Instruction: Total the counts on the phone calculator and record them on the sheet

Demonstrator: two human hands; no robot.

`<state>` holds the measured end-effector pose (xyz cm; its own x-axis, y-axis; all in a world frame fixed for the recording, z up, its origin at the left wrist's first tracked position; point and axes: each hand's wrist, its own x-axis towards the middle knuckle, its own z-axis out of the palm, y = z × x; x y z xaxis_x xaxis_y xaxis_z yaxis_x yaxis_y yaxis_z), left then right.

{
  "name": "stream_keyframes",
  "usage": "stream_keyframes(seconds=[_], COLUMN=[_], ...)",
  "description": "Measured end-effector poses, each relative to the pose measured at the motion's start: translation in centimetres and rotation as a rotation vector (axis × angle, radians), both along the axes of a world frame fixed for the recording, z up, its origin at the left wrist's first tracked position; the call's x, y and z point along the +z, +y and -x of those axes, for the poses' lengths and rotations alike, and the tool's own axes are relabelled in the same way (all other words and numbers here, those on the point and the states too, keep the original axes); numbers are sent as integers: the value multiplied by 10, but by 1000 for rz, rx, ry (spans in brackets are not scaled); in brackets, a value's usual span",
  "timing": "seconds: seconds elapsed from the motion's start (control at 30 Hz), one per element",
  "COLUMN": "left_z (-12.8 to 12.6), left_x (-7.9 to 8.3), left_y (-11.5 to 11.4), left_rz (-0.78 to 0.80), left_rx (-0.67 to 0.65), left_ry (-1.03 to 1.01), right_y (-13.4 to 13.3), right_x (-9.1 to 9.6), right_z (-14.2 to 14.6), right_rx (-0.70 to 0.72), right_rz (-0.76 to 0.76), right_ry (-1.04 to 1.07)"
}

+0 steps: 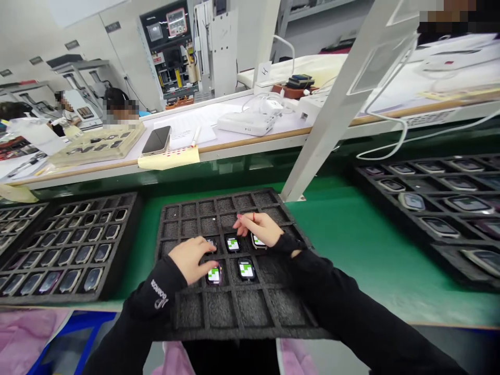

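Note:
A black foam tray (242,307) with square pockets lies in front of me on the green belt (351,234). Several small watch bodies with lit green-and-white screens (246,269) sit in its middle pockets. My left hand (191,259) rests curled over the pockets at the left, fingertips touching a watch body (214,274). My right hand (258,227) lies over the pockets further back, fingers bent down onto another lit watch body (258,240). Both arms wear black sleeves.
A second tray (66,245) of dark-screened watch bodies lies to the left, a third tray (441,208) to the right. A white slanted post (332,109) rises behind my tray. The bench behind holds a phone (157,140), papers, white boxes. Other people sit far left.

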<state>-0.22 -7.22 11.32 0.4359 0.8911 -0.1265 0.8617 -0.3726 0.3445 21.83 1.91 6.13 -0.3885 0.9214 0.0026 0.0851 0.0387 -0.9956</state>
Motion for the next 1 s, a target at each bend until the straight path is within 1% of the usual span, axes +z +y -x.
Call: stream_keyframes(seconds=[0.07, 0.13, 0.2, 0.27, 0.33, 0.5, 0.6, 0.7, 0.77, 0.83, 0.9, 0.93, 1.0], left_z=[4, 5, 1, -6, -13, -23, -25, -22, -19, -17, -17, -18, -22], left_x=[-8, -16, -23, -27, -29, -30, -30, -30, -30, -29, -27, -25, -22], left_y=[-14, -22, -27, -29, -29, -22, -15, -14, -16, -17, -16, -14, -8], left_rz=[17, 15, 3, -11, -28, -56, -64, -91, -125, -171, -211, -225, -252], left_rx=[-25, -33, -38, -39, -28, -5, -15, 10, 77, 176, 258, 282, 307], left_ry=[5, 43, 123, 198, 239, 278, 252, 201, 109, -120, -397, -501, -595], right_y=[-9, -18, -27, -33, -36, -38, -40, -42, -42, -41, -41, -40, -38], right_x=[9, 17, 22, 23, 22, 9, 1, -2, -2, -3, -3, -3, -3], right_z=[0, 2, 5, 9, 12, 16, 16, 15, 14, 14, 15, 15, 15], right_rx=[128, 221, 288, 322, 319, 236, 200, 178, 166, 170, 210, 244, 312], right_rz=[32, 21, 3, -9, -21, -54, -83, -91, -68, -10, 85, 144, 257], right_ry=[-14, -46, -72, -84, -83, -63, -77, -54, -21, 25, 105, 158, 277])
